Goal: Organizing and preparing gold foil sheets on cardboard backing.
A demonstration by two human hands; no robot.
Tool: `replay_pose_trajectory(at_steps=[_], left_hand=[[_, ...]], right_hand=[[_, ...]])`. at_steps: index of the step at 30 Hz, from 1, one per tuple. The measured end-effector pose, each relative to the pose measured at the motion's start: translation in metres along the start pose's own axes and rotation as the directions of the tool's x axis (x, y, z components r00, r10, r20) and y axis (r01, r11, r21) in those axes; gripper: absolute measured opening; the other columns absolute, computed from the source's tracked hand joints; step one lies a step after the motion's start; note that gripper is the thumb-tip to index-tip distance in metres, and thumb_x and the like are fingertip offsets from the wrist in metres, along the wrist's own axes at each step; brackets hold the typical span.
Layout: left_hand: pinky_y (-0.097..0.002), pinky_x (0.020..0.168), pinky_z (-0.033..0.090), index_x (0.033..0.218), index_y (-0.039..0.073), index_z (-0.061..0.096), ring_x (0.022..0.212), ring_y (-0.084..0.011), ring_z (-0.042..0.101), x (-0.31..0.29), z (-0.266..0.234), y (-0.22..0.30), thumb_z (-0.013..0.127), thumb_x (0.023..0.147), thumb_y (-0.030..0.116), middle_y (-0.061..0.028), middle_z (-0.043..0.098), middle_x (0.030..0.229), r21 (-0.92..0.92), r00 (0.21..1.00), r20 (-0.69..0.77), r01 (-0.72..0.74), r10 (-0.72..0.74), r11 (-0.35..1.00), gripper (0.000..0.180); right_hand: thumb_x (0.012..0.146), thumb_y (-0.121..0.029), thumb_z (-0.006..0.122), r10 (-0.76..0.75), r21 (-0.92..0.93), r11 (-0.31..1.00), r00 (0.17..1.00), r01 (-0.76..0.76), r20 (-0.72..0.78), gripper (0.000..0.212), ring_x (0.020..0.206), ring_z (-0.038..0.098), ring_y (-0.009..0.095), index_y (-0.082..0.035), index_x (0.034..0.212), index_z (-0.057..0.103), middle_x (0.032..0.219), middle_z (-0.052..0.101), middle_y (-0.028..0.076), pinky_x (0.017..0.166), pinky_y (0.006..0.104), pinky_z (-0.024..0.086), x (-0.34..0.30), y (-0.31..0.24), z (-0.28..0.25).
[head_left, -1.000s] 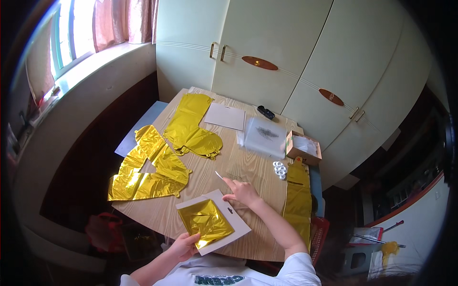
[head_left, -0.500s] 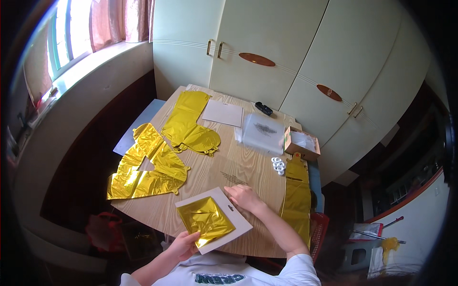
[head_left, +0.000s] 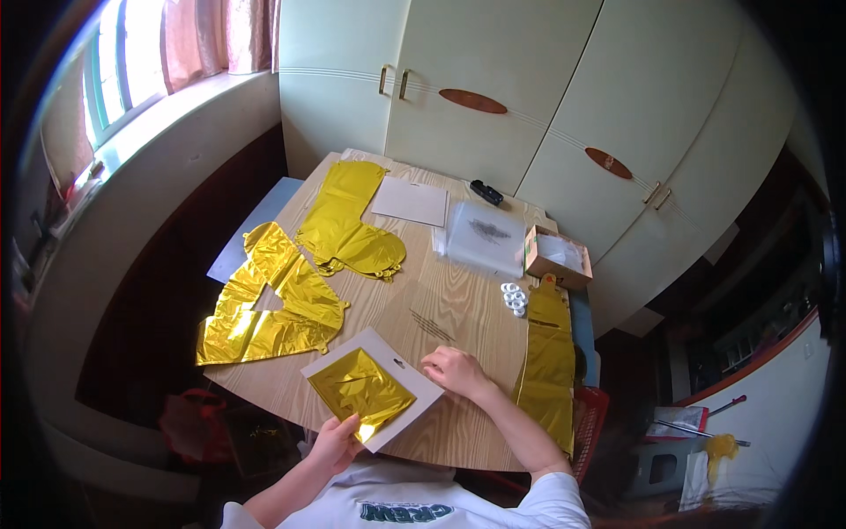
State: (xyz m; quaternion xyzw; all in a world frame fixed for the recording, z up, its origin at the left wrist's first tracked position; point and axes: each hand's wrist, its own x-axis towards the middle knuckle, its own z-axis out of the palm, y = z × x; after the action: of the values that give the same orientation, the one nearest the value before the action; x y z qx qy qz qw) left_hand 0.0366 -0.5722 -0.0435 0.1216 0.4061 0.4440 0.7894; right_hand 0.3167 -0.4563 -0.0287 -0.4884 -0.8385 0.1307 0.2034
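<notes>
My left hand (head_left: 336, 443) grips the lower edge of a white card (head_left: 426, 391) with a hanging slot, its thumb pressing a folded gold foil balloon (head_left: 363, 388) flat against the card. Just right of the card is my right hand (head_left: 455, 370), low over the wooden table. Its fingers are curled together, and whatever may be between them is hidden. Beyond that hand lie several thin brown sticks (head_left: 432, 324). Shiny flat gold foil balloons (head_left: 291, 328) are spread to the left, with a stack of duller gold ones (head_left: 344, 220) behind.
At the back are a blank white card (head_left: 410, 202), a pile of clear plastic bags (head_left: 485, 238) and a small black object (head_left: 486, 192). On the right stand a cardboard box (head_left: 557, 257), several small white rolls (head_left: 514, 300) and long gold foil pieces (head_left: 548, 379). Tall cabinets (head_left: 493, 53) rise behind.
My left hand has shifted the card and folded balloon leftward and slightly up. My right hand has moved a little to the right, so a gap now shows beside the card.
</notes>
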Motion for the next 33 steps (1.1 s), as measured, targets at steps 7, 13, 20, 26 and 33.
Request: replay_pose_trajectory(at_steps=[7, 13, 20, 26, 33], left_hand=[[-0.0369, 0.087, 0.058, 0.124, -0.002, 0.051, 0.104, -0.0232, 0.066, 0.003, 0.005, -0.008, 0.046, 0.103, 0.014, -0.0141, 0.063, 0.119, -0.012, 1.0, -0.03, -0.009, 0.009, 1.0, 0.027], [-0.0374, 0.087, 0.058, 0.123, -0.003, 0.051, 0.103, -0.0231, 0.066, 0.005, 0.012, -0.011, 0.045, 0.104, 0.014, -0.0144, 0.063, 0.118, -0.013, 0.999, -0.045, -0.017, 0.017, 1.0, 0.026], [-0.0383, 0.088, 0.057, 0.124, -0.002, 0.051, 0.105, -0.0236, 0.065, 0.008, 0.011, -0.017, 0.044, 0.104, 0.014, -0.0144, 0.062, 0.121, -0.024, 0.997, -0.058, -0.051, 0.05, 0.998, 0.026], [-0.0384, 0.09, 0.057, 0.124, -0.002, 0.051, 0.106, -0.024, 0.065, 0.012, 0.004, -0.021, 0.043, 0.104, 0.013, -0.0143, 0.062, 0.121, -0.049, 0.997, -0.071, -0.046, 0.043, 0.998, 0.026], [-0.0387, 0.09, 0.057, 0.12, -0.002, 0.051, 0.104, -0.0234, 0.065, 0.012, 0.006, -0.019, 0.044, 0.104, 0.013, -0.013, 0.063, 0.116, -0.096, 0.995, -0.086, -0.054, 0.046, 0.994, 0.023]], right_hand=[[0.084, -0.017, 0.066, -0.012, 0.012, 1.0, 0.998, 0.012, -0.064, 0.014, 0.084, 0.067, 0.024, -0.014, 0.095, 0.074, 0.089, 0.066, 0.004, 0.074, 0.0356, 0.055, -0.006, -0.008, 0.004], [0.083, -0.012, 0.064, -0.117, -0.218, 0.972, 0.984, 0.086, -0.135, 0.01, 0.079, 0.065, 0.021, -0.013, 0.092, 0.069, 0.081, 0.059, 0.003, 0.067, 0.0335, 0.056, -0.01, -0.017, 0.008], [0.079, -0.006, 0.061, -0.17, -0.45, 0.888, 0.975, 0.089, -0.143, 0.007, 0.076, 0.064, 0.018, -0.009, 0.086, 0.062, 0.077, 0.056, 0.003, 0.061, 0.0289, 0.057, -0.014, -0.036, 0.003], [0.079, -0.005, 0.061, -0.155, -0.463, 0.883, 0.976, 0.069, -0.151, 0.005, 0.076, 0.064, 0.017, -0.008, 0.082, 0.061, 0.077, 0.056, 0.003, 0.06, 0.0285, 0.058, -0.016, -0.035, -0.002], [0.082, -0.003, 0.059, -0.105, -0.32, 0.945, 0.988, 0.065, -0.109, 0.01, 0.084, 0.064, 0.019, -0.007, 0.09, 0.062, 0.084, 0.056, 0.005, 0.065, 0.0312, 0.059, -0.02, -0.039, -0.014]])
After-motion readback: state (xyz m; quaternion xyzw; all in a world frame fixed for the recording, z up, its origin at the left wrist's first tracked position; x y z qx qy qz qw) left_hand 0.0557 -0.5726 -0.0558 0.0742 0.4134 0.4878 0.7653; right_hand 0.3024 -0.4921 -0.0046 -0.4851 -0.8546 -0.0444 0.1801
